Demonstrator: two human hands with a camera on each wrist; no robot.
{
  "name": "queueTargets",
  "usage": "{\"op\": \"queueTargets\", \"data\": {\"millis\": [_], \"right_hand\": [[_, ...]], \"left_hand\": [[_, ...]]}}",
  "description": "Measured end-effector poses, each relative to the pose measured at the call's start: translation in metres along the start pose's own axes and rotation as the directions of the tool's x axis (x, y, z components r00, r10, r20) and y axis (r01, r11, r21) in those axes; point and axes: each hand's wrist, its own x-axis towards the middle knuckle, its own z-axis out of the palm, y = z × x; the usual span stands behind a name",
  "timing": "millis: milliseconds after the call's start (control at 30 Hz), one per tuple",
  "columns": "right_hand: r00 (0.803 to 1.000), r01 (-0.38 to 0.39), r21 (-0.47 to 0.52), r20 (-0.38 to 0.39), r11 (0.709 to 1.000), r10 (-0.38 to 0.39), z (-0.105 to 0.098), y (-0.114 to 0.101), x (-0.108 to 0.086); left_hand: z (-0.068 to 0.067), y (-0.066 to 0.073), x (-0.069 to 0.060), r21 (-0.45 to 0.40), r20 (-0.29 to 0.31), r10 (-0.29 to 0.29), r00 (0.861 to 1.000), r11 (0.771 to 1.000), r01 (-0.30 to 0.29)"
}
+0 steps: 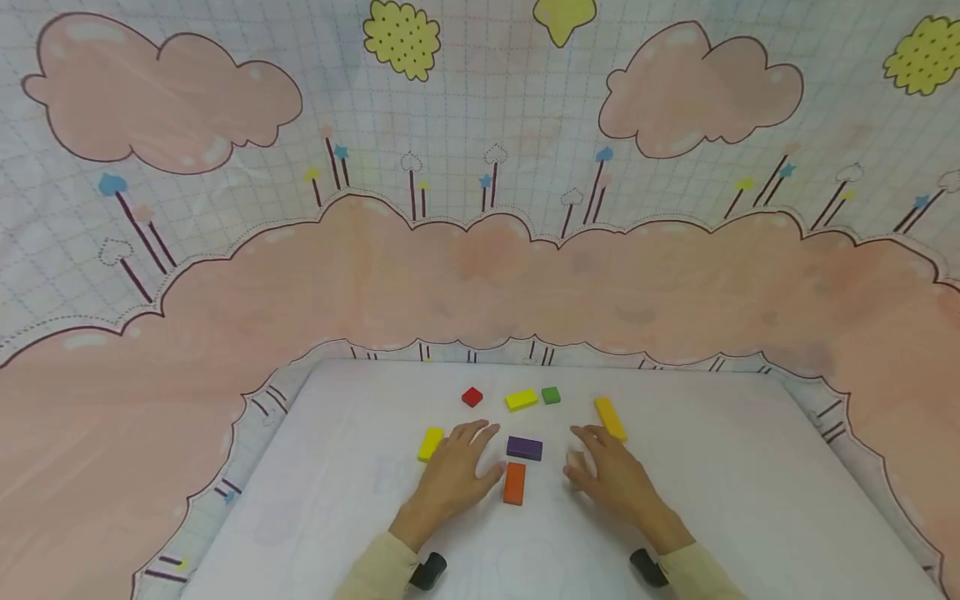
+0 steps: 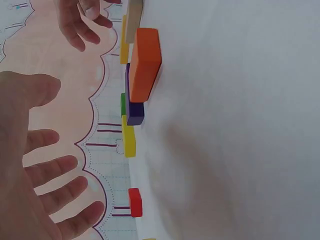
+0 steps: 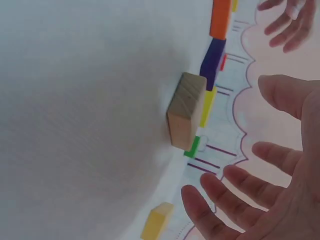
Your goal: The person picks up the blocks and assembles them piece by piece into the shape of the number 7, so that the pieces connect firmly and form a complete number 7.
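Left hand (image 1: 452, 472) and right hand (image 1: 615, 477), both loosely spread and empty, either side of the orange block (image 1: 514, 484).

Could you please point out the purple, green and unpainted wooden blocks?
Purple block (image 1: 525, 447), head view, top face.
Green block (image 1: 551, 395), head view, top face.
Unpainted wooden block (image 3: 186, 99), right wrist view, grained face.

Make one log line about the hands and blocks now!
Left hand: empty; right hand: empty; purple block: between hands; orange block: between hands, nearer left hand; wooden block: near right hand
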Motion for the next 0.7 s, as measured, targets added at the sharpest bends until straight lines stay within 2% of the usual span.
{"op": "queueTargets", "data": {"millis": [133, 367, 567, 700], "right_hand": [[1.000, -0.022, 0.008, 0.005, 1.000, 0.022, 0.003, 0.000, 0.000], [0.999, -0.030, 0.035, -0.019, 0.999, 0.031, 0.006, 0.001, 0.000], [0.998, -0.068, 0.083, 0.007, 0.994, 0.068, 0.006, 0.001, 0.000], [0.994, -0.104, 0.099, 0.031, 0.990, 0.101, 0.007, 0.001, 0.001]], "left_hand": [[0.006, 0.002, -0.003, -0.031, 0.033, -0.018, 0.999, 0.999, 0.019], [0.011, 0.011, -0.006, -0.188, 0.096, -0.072, 0.993, 0.978, 0.089], [0.015, 0.015, -0.005, -0.208, 0.138, -0.118, 0.983, 0.967, 0.145], [0.018, 0.017, -0.004, -0.207, 0.145, -0.125, 0.982, 0.966, 0.153]]}}
